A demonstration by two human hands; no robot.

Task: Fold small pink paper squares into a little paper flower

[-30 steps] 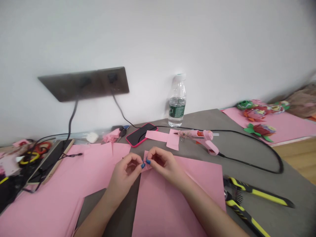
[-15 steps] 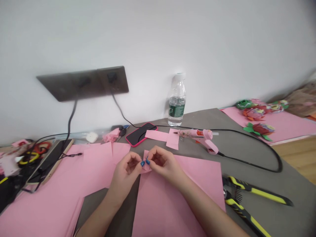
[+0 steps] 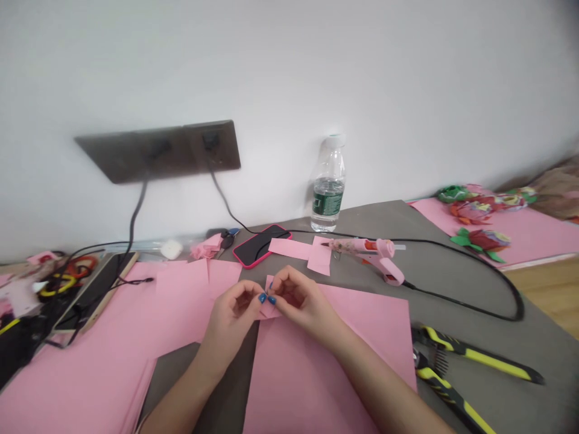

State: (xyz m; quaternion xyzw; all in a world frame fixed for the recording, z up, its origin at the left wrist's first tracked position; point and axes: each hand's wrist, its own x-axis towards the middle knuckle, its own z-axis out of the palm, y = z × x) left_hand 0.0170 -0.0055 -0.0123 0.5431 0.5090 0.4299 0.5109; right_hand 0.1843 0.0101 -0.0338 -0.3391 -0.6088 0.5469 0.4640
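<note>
A small folded piece of pink paper [image 3: 268, 309] is pinched between my two hands, over the upper left corner of a large pink sheet [image 3: 307, 374]. My left hand [image 3: 233, 310] grips it from the left, thumb and index finger together. From the right, my right hand [image 3: 301, 301] pinches the same piece, its fingertips almost touching those of my left hand. The blue nails meet at the paper's middle, and the fingers partly hide its folds. Just beyond my hands lie pink paper strips [image 3: 292, 248] and a phone in a pink case [image 3: 260, 246].
A pink glue gun [image 3: 375, 253] with a looping black cable lies right of the strips. Yellow-black pliers [image 3: 474, 355] are at the right. A water bottle [image 3: 328, 193] stands by the wall. Paper flowers [image 3: 484, 240] lie far right; pink sheets [image 3: 90, 361] and another phone [image 3: 97, 289] are left.
The view has shifted slightly, so the surroundings appear a little further right. My fingertips have drawn slightly closer together on the small paper.
</note>
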